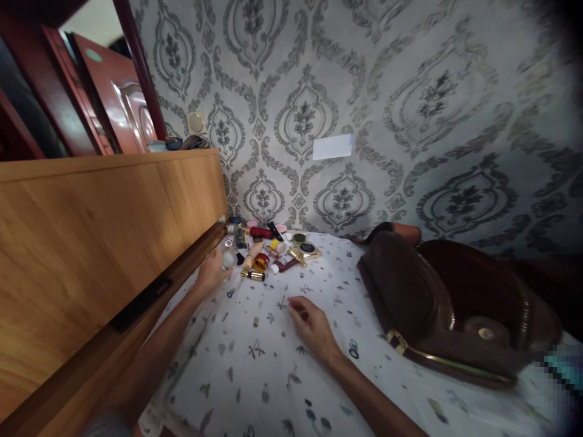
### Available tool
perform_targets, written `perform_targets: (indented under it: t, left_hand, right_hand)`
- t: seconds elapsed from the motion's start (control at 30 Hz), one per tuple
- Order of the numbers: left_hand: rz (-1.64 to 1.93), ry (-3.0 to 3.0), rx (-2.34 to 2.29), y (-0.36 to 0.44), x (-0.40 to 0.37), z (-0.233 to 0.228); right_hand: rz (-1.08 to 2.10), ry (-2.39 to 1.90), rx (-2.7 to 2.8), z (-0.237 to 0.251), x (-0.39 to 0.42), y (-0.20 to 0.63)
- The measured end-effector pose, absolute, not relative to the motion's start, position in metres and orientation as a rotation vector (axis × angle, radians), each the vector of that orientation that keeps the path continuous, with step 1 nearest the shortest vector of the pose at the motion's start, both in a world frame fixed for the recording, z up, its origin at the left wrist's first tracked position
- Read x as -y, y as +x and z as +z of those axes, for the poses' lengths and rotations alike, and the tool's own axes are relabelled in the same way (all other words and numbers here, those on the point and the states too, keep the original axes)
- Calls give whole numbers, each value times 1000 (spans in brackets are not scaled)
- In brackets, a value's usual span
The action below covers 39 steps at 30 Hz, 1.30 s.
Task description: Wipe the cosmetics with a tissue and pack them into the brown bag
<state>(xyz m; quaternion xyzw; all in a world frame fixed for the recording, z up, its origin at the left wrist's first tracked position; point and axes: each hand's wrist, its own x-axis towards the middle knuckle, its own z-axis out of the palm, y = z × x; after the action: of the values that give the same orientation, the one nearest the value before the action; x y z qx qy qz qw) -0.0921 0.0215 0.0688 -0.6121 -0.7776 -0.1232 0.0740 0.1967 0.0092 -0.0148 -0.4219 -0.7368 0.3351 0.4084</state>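
My left hand (213, 271) reaches along the wooden headboard and grips a small white round container (229, 260) at the near edge of a pile of cosmetics (268, 246). The pile holds several lipsticks, small jars, tubes and compacts, lying on the white patterned bedsheet (273, 364) against the wall. My right hand (313, 326) rests on the sheet nearer to me, fingers loosely curled, with nothing visible in it. An open brown handbag (450, 315) with gold trim lies to the right of my right hand.
A wooden headboard (104, 243) runs along the left side, with a black phone-like object (141, 303) on its ledge. Grey damask wallpaper (364, 109) with a white paper patch covers the wall behind. A red-brown door (118, 97) stands at upper left.
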Motion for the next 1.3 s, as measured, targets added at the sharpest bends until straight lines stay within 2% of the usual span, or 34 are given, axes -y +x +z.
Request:
perform_targets:
  t: [0.3,0.53,0.67,0.9,0.97,1.13,1.3]
  left_hand:
    - [-108,-2665,1719,24,39,60]
    - [-596,-3069,1634,4,43,46]
    - [-532,-3020,1745,-11,56,34]
    - [-413,-2569,2077,-12,76,26]
    - [-606,-2592,2067,-12,72,29]
    - [-1407,-2649,1934,10,56,40]
    - [-1467,-2948,1623,52,38,36]
  right_hand:
    - [794,-881,1966,-17,4,188]
    - [848,-1008,1891,-26,12,203]
    - [919,-975,1849,-22,26,208]
    - [1051,-963,1764,-26,29,214]
    - [1096,-954,1754,-26,28,215]
    - [1187,-949,1711,-23,28,217]
    - [1201,-935,1724,-15,30,220]
